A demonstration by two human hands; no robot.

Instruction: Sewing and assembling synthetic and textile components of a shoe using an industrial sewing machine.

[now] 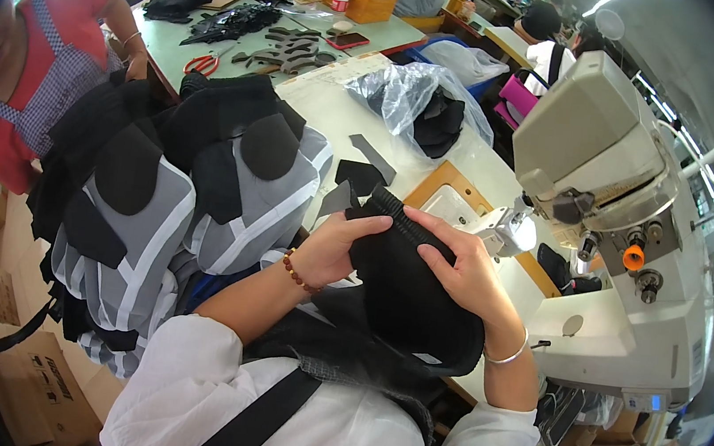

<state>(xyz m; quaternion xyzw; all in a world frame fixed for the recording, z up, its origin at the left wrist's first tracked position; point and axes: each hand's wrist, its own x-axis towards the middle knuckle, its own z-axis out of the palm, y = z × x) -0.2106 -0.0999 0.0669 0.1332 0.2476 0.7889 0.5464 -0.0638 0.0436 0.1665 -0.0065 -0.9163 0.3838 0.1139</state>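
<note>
The left hand (338, 246) is grasping the near-left side of a soft black fabric piece with a rounded lower edge (422, 307), its thumb lying along the ribbed black elastic band (396, 213) at the top. The right hand (464, 276) is grasping the opposite side, its fingers reaching over the band and its thumb pressing on the black cloth just below. The piece itself is hanging between both hands in front of the person's body, near the white sewing machine (604, 133) but apart from it.

For this handling to go well, both hands should probably be sharing the tension evenly, so that the ribbing is lying straight rather than twisting or bunching. The thumbs are sitting close to the band, which seems a good place for feeling folds and lining up layers; pulling hard there would likely be stretching the elastic out of shape. The hanging lower part is carrying weight, so a relaxed but firm pinch should be serving better than a tight squeeze.

On the cream-coloured tabletop (324, 94), a flat grey strip (374, 159) and a small black fabric patch (360, 175) are lying just beyond the hands; sweeping the cloth low could be dragging them along.
</note>
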